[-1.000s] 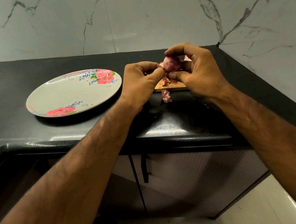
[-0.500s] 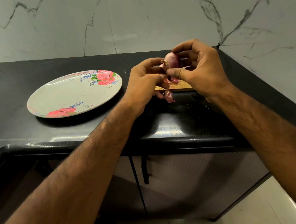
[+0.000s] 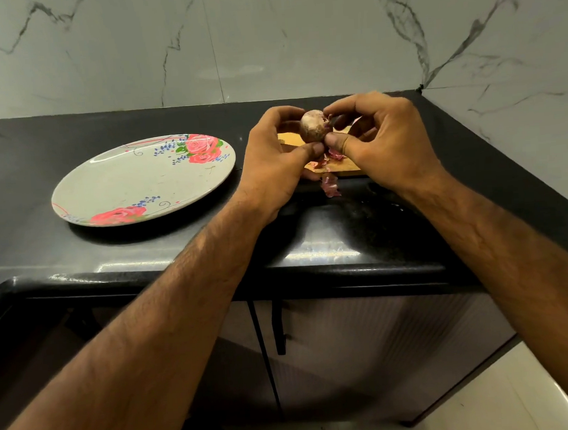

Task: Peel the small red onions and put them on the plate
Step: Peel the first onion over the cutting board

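Note:
A small red onion (image 3: 314,128), pale and partly stripped of skin, is held in the air above a small wooden board (image 3: 343,166). My left hand (image 3: 277,158) grips it from the left with curled fingers and thumb. My right hand (image 3: 382,139) pinches it from the right, thumb below and fingertips at its top. A white plate (image 3: 124,188) with pink roses lies on the black counter to the left, with nothing on it. Other onions are not visible; my hands hide most of the board.
Purple peel scraps lie on the board (image 3: 334,155), and one piece (image 3: 330,187) sits on the counter just in front of it. The marble wall stands close behind and to the right. The counter's front edge (image 3: 279,271) runs below my forearms, above cabinet doors.
Both hands have come together on the onion; the left hand rose from the board back up to it. The onion shows more pale flesh than before.

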